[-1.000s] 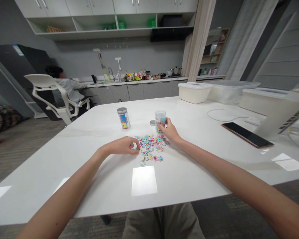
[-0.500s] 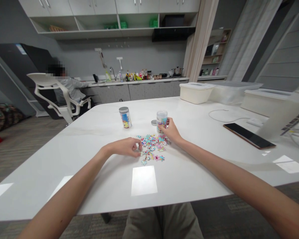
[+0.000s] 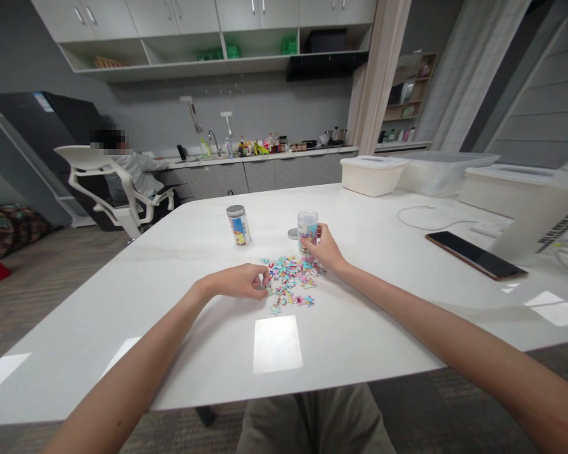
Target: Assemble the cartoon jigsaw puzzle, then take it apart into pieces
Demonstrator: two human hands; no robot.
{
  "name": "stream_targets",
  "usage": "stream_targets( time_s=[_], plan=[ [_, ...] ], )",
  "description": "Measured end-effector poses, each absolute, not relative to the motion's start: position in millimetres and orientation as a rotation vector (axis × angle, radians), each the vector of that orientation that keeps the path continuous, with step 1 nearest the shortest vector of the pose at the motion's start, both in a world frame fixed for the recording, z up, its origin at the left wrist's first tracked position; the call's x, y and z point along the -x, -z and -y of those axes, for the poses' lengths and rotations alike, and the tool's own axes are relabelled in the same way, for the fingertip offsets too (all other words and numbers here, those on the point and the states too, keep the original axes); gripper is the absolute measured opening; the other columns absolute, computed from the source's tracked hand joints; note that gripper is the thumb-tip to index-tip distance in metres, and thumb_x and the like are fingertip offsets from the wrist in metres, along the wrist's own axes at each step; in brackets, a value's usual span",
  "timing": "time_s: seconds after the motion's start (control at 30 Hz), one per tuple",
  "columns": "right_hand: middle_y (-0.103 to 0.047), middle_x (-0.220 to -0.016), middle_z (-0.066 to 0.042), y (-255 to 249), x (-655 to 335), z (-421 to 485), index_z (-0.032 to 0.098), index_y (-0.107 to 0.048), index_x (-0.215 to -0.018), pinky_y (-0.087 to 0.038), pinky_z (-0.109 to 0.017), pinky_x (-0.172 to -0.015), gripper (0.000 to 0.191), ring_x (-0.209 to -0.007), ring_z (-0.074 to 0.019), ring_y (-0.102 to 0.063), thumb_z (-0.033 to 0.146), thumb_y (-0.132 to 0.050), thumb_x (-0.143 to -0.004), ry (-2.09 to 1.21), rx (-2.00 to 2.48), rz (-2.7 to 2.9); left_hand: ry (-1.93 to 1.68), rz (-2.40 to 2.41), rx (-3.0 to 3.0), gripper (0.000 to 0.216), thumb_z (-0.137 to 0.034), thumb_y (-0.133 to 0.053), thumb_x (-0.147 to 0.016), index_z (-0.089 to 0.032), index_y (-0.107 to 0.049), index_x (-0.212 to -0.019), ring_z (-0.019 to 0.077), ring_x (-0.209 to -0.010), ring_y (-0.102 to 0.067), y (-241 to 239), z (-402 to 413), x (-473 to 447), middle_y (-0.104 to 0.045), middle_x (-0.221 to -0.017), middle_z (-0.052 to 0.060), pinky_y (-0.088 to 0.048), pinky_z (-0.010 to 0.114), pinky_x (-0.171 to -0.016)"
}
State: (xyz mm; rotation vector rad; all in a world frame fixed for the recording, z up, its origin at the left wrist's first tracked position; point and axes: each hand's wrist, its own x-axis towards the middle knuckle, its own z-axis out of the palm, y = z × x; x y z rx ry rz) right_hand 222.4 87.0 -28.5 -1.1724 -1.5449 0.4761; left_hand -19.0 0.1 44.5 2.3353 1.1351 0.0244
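Observation:
My right hand (image 3: 329,248) is wrapped round a clear jar (image 3: 307,223) with a colourful printed label, which stands upright on the table. In front of the jar lies a loose heap of small, many-coloured jigsaw puzzle pieces (image 3: 291,271). At the left edge of that heap is my left hand (image 3: 246,280), its fingers curled and a gap showing between thumb and forefinger; I see no piece held in it. A round metal lid (image 3: 292,233) lies just left of the jar. Farther left stands a second printed jar (image 3: 238,226), closed with a grey lid.
The white table (image 3: 208,353) carries a dark phone (image 3: 476,254), a white cable (image 3: 421,224) and plastic storage boxes (image 3: 372,176) on the right. Beyond the table, at left, a person (image 3: 139,173) sits in a white-framed chair (image 3: 88,180) by the kitchen counter.
The camera view has shifted slightly. Both hands, the jars and the puzzle pieces stay practically where they were.

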Motion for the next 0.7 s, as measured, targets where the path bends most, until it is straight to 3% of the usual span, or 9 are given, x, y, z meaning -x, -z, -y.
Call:
stream_targets(
  time_s=[0.13, 0.3, 0.57, 0.7],
  plan=[
    [-0.059, -0.105, -0.010, 28, -222, -87, 0.020, -0.047, -0.107, -0.046, -0.043, -0.088, 0.046, -0.094, -0.0243, -0.056, 0.042, -0.065, -0.071, -0.454, 1.158, 1.549, -0.001, -1.084, -2.370, 0.011, -0.025, -0.054, -0.070, -0.020, -0.046, -0.064, 0.0104, -0.051, -0.038, -43, 0, 19, -0.043, -0.057, -0.005, -0.030, 0.022, -0.049],
    [-0.058, -0.106, -0.012, 21, -222, -80, 0.018, -0.047, -0.110, -0.046, -0.044, -0.088, 0.047, -0.098, -0.0264, -0.055, 0.035, -0.066, -0.071, -0.342, 1.092, 1.643, -0.051, -1.031, -2.447, 0.017, -0.024, -0.051, -0.074, -0.020, -0.038, -0.063, 0.0102, -0.050, -0.035, -44, -1, 19, -0.041, -0.054, -0.006, -0.027, 0.024, -0.049],
    [-0.056, -0.115, -0.013, 3, -215, -51, 0.021, -0.049, -0.118, -0.044, -0.045, -0.088, 0.044, -0.106, -0.0291, -0.052, 0.020, -0.064, -0.076, 0.019, 0.775, 2.079, -0.755, -1.189, -2.435, 0.021, -0.037, -0.047, -0.087, -0.021, -0.042, -0.074, 0.0094, -0.048, -0.029, -52, 0, 16, -0.030, -0.049, -0.010, -0.023, 0.022, -0.049],
    [-0.055, -0.119, -0.012, 3, -213, -45, 0.021, -0.049, -0.120, -0.043, -0.046, -0.089, 0.048, -0.110, -0.0289, -0.050, 0.013, -0.063, -0.075, 0.068, 0.685, 2.198, -0.798, -1.220, -2.396, 0.022, -0.037, -0.049, -0.086, -0.020, -0.043, -0.073, 0.0090, -0.048, -0.029, -51, -1, 15, -0.030, -0.050, -0.010, -0.023, 0.021, -0.049]
  ],
)
